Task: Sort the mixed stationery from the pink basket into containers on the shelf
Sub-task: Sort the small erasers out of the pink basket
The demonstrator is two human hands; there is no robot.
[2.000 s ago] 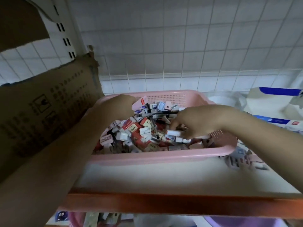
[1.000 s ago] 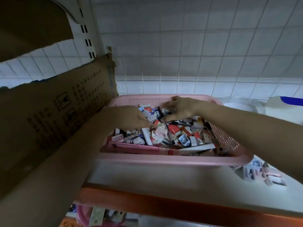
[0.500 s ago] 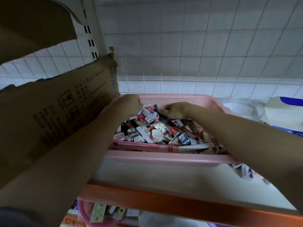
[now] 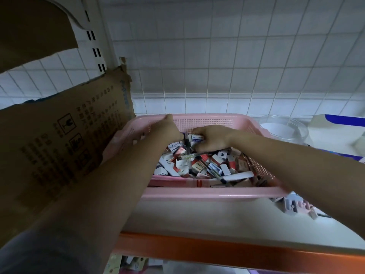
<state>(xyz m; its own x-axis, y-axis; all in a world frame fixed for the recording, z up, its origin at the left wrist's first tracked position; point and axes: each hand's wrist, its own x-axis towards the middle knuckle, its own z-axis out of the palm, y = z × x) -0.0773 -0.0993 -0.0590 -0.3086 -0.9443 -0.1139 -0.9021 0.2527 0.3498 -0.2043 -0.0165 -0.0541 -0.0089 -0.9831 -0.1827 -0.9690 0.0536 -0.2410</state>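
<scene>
The perforated pink plastic basket [image 4: 207, 191], heaped with small stationery boxes, sits on the white shelf [image 4: 197, 218]. The left hand [image 4: 167, 129] pinches a clear black-tipped pen [image 4: 187, 147], and the right hand [image 4: 211, 138] curls its fingers round a small white box [image 4: 197, 137]. Judged from this, each should lift its item straight up, one kind at a time, so neighbouring boxes stay in the basket.

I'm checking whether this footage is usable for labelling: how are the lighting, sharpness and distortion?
Head view: dim, bluish light; wall tile lines bow from wide-angle distortion; left hand and right hand are soft, and labels in the pink basket are mostly unreadable.
</scene>
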